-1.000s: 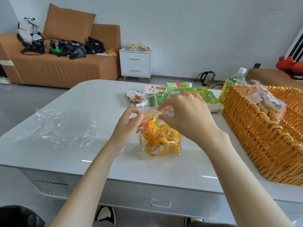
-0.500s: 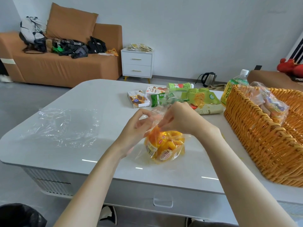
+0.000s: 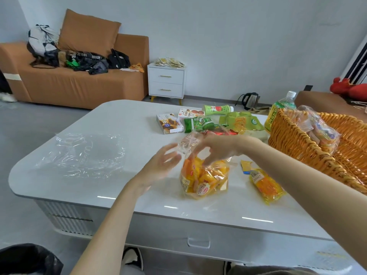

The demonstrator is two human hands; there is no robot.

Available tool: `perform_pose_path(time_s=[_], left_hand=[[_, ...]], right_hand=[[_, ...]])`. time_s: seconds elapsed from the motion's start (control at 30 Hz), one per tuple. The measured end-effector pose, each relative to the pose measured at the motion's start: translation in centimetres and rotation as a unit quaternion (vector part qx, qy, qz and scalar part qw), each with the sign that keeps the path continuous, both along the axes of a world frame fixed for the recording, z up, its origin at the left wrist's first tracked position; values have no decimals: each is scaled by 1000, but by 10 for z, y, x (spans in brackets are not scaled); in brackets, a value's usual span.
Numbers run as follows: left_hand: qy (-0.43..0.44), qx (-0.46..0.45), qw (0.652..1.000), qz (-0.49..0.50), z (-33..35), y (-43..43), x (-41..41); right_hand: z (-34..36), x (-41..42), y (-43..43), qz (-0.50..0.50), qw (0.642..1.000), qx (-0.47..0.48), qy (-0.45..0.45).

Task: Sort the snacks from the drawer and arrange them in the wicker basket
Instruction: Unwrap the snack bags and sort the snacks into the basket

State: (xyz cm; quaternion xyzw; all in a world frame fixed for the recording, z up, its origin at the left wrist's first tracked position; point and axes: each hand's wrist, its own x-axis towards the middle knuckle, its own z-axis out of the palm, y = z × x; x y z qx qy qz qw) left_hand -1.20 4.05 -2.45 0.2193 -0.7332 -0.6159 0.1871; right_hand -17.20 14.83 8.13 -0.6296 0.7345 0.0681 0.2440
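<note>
A clear plastic bag of yellow and orange snack packets (image 3: 202, 178) stands on the white table (image 3: 123, 120). My right hand (image 3: 214, 147) pinches the bag's gathered top. My left hand (image 3: 160, 165) is just left of the bag with fingers spread, blurred, close to the plastic. A loose yellow packet (image 3: 265, 184) lies to the bag's right. The wicker basket (image 3: 301, 147) stands at the right edge and holds a clear bag of snacks (image 3: 319, 132).
Behind the hands lie snack boxes (image 3: 169, 124), green packets (image 3: 200, 125), a green bottle on its side (image 3: 217, 110) and a standing drink bottle (image 3: 278, 110). An empty clear bag (image 3: 83, 155) lies at the left. The table's drawer handle (image 3: 198, 243) shows below.
My left hand has let go of the bag's top and drawn left with fingers spread. My right hand still holds the top. A loose yellow packet now shows at the right.
</note>
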Motion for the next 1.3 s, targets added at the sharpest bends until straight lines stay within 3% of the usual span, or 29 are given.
perform_pose_path(time_s=[0.07,0.13,0.27,0.4,0.57,0.77,0.9,1.17,1.3], left_hand=[[-71,-41,995,-48,-14,-2,0],[-83,-41,993,-68,-20,3,-4],[-28,-14,998,-55,-15,15,-11],[-8,-70,997,-21,-21,20,-17],[15,-129,990,54,-23,21,-27],[29,-64,997,43,-14,18,-29],[38,-57,997,31,-7,23,-24],[6,-86,996,26,-14,20,-18],[7,-56,998,20,-14,18,-21]], right_hand=[[-4,5,2,0,999,-14,34],[-10,8,2,-14,999,4,38],[-35,8,-4,-46,998,-44,28],[-44,9,-4,-79,985,-154,17],[-30,6,1,-160,963,-208,-58],[-24,3,7,-191,960,-183,-92],[-40,7,5,-190,957,-219,-11],[-36,16,-5,-56,998,-21,33],[-9,13,1,-85,996,8,28]])
